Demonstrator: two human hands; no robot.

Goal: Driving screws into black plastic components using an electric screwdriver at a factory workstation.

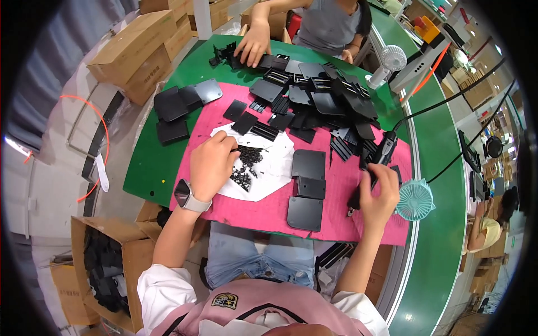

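Note:
My left hand (pixel 212 163), with a watch at the wrist, has its fingertips pinched together at the edge of a heap of small black screws (pixel 249 158). Whether a screw is between them I cannot make out. The screws lie on a white sheet (pixel 274 178). Over at the right, my right hand (pixel 381 193) is closed round a corded black electric screwdriver (pixel 385 147), its tip pointing down toward me. Between my hands lies a black plastic assembly (pixel 308 187): two flat plates joined by a narrower middle block.
A pink mat (pixel 246 210) covers part of the green table (pixel 145 176). Black plastic parts (pixel 328 103) are piled at the back, where a co-worker's hand (pixel 253 45) touches some. A teal fan (pixel 415 200) stands right; a carton of black parts (pixel 103 269) sits lower left.

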